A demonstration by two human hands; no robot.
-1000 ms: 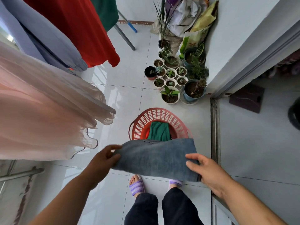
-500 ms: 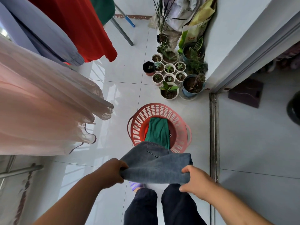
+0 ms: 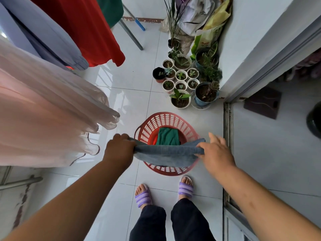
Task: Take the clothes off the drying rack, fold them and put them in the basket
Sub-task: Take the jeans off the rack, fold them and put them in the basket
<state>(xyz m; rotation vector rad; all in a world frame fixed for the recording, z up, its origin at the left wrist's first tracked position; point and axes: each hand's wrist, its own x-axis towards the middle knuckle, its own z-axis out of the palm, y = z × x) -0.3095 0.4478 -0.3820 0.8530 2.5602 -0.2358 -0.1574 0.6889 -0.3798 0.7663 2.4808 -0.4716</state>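
Observation:
A folded grey-blue denim garment (image 3: 166, 154) hangs stretched between my two hands, just above the red plastic basket (image 3: 152, 124) on the floor. My left hand (image 3: 119, 150) grips its left end with curled fingers. At the right end, my right hand (image 3: 215, 153) pinches the fabric with its fingers partly spread. A folded green garment (image 3: 168, 136) lies inside the basket. On the rack at left hang a pink sheer dress (image 3: 43, 119), a lavender garment (image 3: 43, 32), a red one (image 3: 83, 26) and a dark green one (image 3: 111, 9).
Several small potted plants (image 3: 187, 79) stand beyond the basket against a white wall (image 3: 260, 40). Bags (image 3: 205, 20) are piled in the corner. A sliding-door track (image 3: 227, 136) runs down the right. A grey rack leg (image 3: 131, 33) slants across the tiles. My sandalled feet (image 3: 144, 195) stand before the basket.
The denim was folded narrower and moved forward and down over the basket. My hands went with it, and the view tilted so my feet now show.

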